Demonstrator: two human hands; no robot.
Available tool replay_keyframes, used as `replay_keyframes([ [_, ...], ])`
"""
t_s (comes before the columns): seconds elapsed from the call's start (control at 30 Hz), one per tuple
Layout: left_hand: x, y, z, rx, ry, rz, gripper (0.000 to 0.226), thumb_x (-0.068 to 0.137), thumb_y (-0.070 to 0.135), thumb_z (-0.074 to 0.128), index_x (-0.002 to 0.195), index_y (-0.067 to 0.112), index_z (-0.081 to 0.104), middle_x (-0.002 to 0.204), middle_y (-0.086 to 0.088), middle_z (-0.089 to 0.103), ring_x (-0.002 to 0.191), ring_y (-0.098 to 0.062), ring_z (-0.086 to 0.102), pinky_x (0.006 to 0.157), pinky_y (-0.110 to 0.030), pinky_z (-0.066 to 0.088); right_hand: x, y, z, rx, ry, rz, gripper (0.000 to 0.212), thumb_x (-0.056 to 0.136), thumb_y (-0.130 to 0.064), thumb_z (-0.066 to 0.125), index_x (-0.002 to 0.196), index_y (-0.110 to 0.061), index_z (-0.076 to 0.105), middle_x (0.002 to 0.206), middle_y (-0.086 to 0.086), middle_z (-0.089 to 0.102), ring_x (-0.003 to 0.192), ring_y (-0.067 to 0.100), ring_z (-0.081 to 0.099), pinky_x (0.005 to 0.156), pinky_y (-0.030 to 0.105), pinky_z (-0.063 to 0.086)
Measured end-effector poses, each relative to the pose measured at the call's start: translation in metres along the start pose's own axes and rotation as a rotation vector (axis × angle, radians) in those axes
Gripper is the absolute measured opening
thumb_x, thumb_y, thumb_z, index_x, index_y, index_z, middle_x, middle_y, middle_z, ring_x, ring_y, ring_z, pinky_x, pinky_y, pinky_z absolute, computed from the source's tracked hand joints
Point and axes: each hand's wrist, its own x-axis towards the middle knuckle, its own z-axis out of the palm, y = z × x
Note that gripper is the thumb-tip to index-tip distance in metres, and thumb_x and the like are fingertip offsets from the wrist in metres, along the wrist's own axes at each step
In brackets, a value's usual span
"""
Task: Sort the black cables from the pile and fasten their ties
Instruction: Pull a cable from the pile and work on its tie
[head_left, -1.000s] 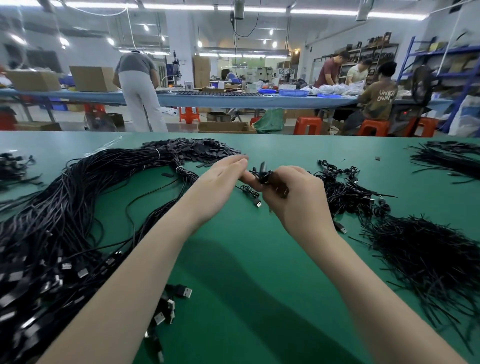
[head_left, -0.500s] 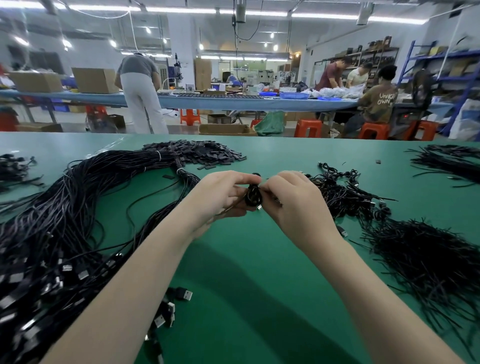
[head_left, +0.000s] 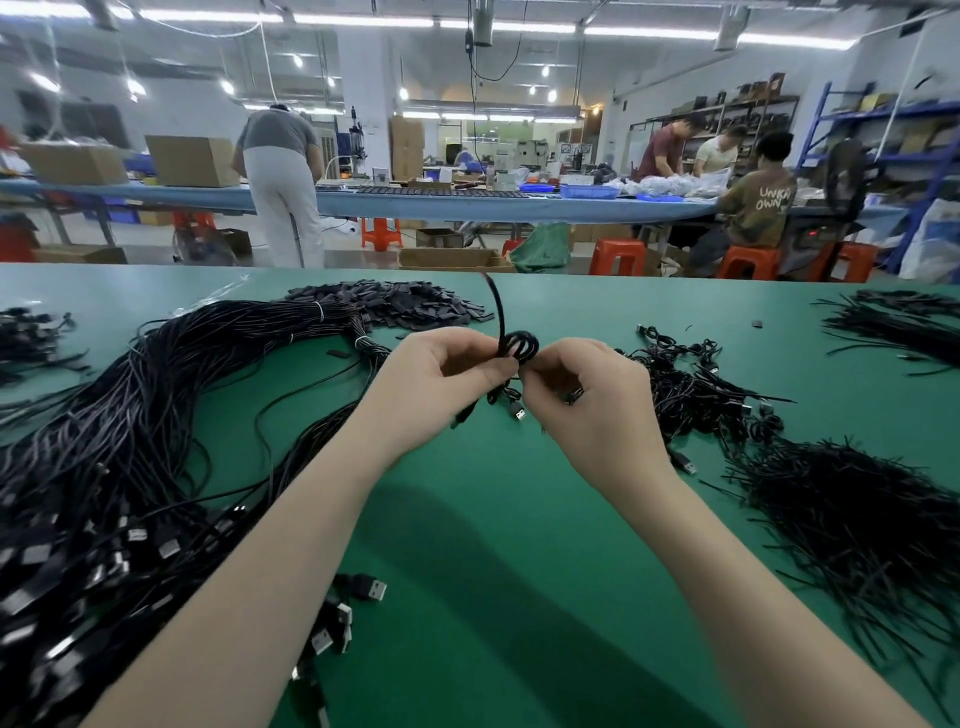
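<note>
Both hands have closed in since a second ago, so now the left hand (head_left: 441, 371) and right hand (head_left: 587, 395) pinch a coiled black cable (head_left: 517, 347) above the desk (head_left: 493, 519), tie tail (head_left: 496, 306) sticking up, looks mid-fastening.

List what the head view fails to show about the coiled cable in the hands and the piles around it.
- Coiled cable: its lower part is hidden behind the left hand and right hand; whether a tie is closed cannot be told.
- Big cable pile: cut off by the left and bottom edges.
- Heap of ties: cut off by the right edge, strands too fine to count.
</note>
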Motion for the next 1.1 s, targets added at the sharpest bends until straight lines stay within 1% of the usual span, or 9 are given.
replay_keyframes([
  [0.17, 0.001, -0.001, 0.011, -0.215, 0.056, -0.315, 0.018, 0.089, 0.026, 0.066, 0.104, 0.023, 0.058, 0.074, 0.0, 0.07, 0.06, -0.01, 0.062, 0.057, -0.025, 0.051, -0.008, 0.005, 0.004, -0.265, 0.019, -0.362, 0.012, 0.084, -0.002, 0.064, 0.073, 0.004, 0.065, 0.069, 0.014, 0.061, 0.064, 0.032, 0.058, 0.064, 0.039, 0.047],
  [0.27, 0.003, -0.001, 0.011, -0.554, 0.004, -0.676, 0.004, 0.089, 0.015, 0.061, 0.088, 0.015, 0.057, 0.058, 0.0, 0.06, 0.041, -0.009, 0.05, 0.039, -0.017, 0.04, -0.016, 0.011, 0.011, -0.346, 0.033, -0.497, 0.011, 0.083, 0.002, 0.065, 0.073, 0.004, 0.066, 0.073, 0.014, 0.064, 0.065, 0.033, 0.061, 0.062, 0.041, 0.051],
  [0.33, 0.003, -0.011, 0.005, -0.504, -0.108, -0.732, 0.006, 0.091, 0.02, 0.06, 0.088, 0.015, 0.059, 0.06, 0.001, 0.063, 0.042, -0.008, 0.052, 0.039, -0.015, 0.04, -0.017, 0.017, 0.016, -0.344, -0.027, -0.485, 0.008, 0.08, 0.002, 0.066, 0.072, 0.003, 0.066, 0.072, 0.013, 0.064, 0.064, 0.032, 0.061, 0.061, 0.039, 0.052],
  [0.53, 0.005, -0.054, -0.047, 0.738, -0.12, -0.551, 0.033, 0.097, 0.04, 0.049, 0.124, 0.023, 0.059, 0.119, 0.001, 0.066, 0.104, -0.019, 0.063, 0.092, -0.032, 0.048, -0.017, 0.067, 0.001, -0.338, -0.024, 0.112, 0.011, 0.087, -0.005, 0.065, 0.095, -0.003, 0.072, 0.089, 0.013, 0.071, 0.084, 0.032, 0.064, 0.075, 0.036, 0.05],
  [0.63, -0.002, -0.076, -0.086, 1.127, -0.038, -0.796, 0.027, 0.094, 0.028, 0.055, 0.118, 0.016, 0.058, 0.128, -0.01, 0.056, 0.111, -0.029, 0.056, 0.098, -0.042, 0.046, -0.023, 0.109, -0.012, -0.594, -0.082, 0.526, 0.043, 0.094, -0.005, 0.051, 0.136, -0.001, 0.048, 0.127, 0.018, 0.058, 0.116, 0.033, 0.051, 0.092, 0.04, 0.044],
  [0.77, -0.017, -0.085, -0.114, 1.128, -0.193, -1.042, 0.026, 0.091, 0.026, 0.064, 0.11, 0.007, 0.066, 0.108, -0.01, 0.068, 0.095, -0.026, 0.064, 0.089, -0.037, 0.053, -0.05, 0.127, -0.006, -0.778, -0.232, 0.629, 0.066, 0.092, -0.02, 0.055, 0.15, -0.011, 0.025, 0.154, 0.017, 0.025, 0.142, 0.036, 0.015, 0.11, 0.048, 0.025],
  [0.87, -0.022, -0.089, -0.12, 0.999, -0.127, -1.072, 0.029, 0.088, 0.029, 0.069, 0.106, 0.006, 0.068, 0.091, -0.009, 0.072, 0.085, -0.024, 0.069, 0.082, -0.034, 0.057, -0.064, 0.132, 0.008, -0.703, -0.292, 0.584, 0.056, 0.093, -0.024, 0.054, 0.146, -0.016, 0.037, 0.152, 0.014, 0.029, 0.144, 0.033, 0.011, 0.113, 0.047, 0.019],
  [1.03, -0.02, -0.096, -0.122, 0.967, -0.029, -1.093, 0.039, 0.081, 0.032, 0.076, 0.11, 0.008, 0.067, 0.098, -0.011, 0.07, 0.093, -0.03, 0.066, 0.091, -0.042, 0.053, -0.07, 0.135, 0.011, -0.635, -0.258, 0.556, 0.045, 0.09, -0.022, 0.059, 0.134, -0.017, 0.053, 0.147, 0.013, 0.038, 0.142, 0.033, 0.016, 0.111, 0.048, 0.021],
  [1.1, -0.018, -0.101, -0.122, 0.96, 0.003, -1.093, 0.029, 0.082, 0.034, 0.075, 0.093, 0.007, 0.071, 0.084, -0.008, 0.071, 0.078, -0.026, 0.066, 0.088, -0.04, 0.054, -0.071, 0.136, 0.011, -0.627, -0.258, 0.564, 0.043, 0.09, -0.022, 0.059, 0.133, -0.017, 0.054, 0.146, 0.013, 0.039, 0.141, 0.033, 0.017, 0.11, 0.049, 0.022],
])
